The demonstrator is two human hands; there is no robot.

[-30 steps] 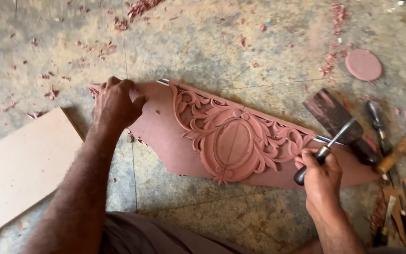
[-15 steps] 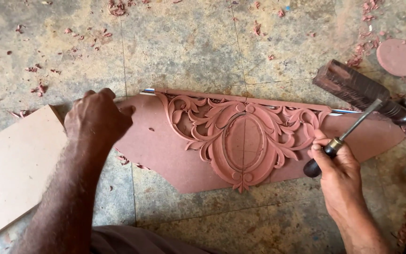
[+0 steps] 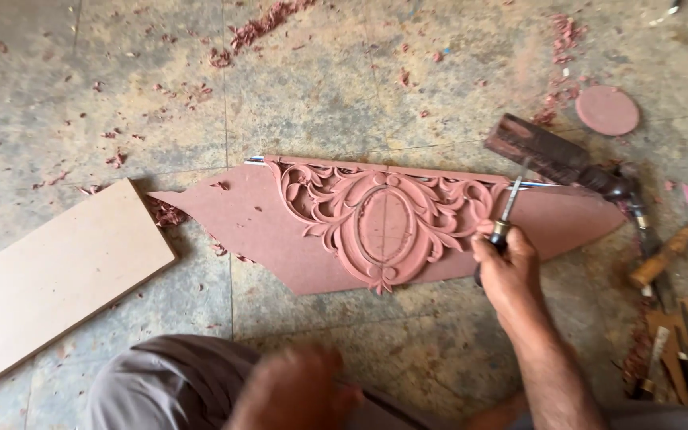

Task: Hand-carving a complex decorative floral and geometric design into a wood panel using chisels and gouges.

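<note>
Lying flat on the floor [image 3: 344,95] for carving, the panel [image 3: 392,227] shows a leafy oval relief. Right hand [image 3: 507,267] grips a chisel [image 3: 510,209], tip at the panel's far right. Left hand [image 3: 300,390], blurred near the lap, grasp unclear. Board [image 3: 49,275] left, tools [image 3: 670,247] right.

Carved panel [image 3: 384,227]: reddish-pink board, long with angled pointed ends, lying flat on the stone floor. Raised relief at its middle, a plain oval framed by scrolling leaves; both end sections left smooth.

Chisel [image 3: 507,211]: slim metal blade, dark handle, held tilted, its tip resting on the relief's right-hand scrollwork near the panel's upper edge.
</note>
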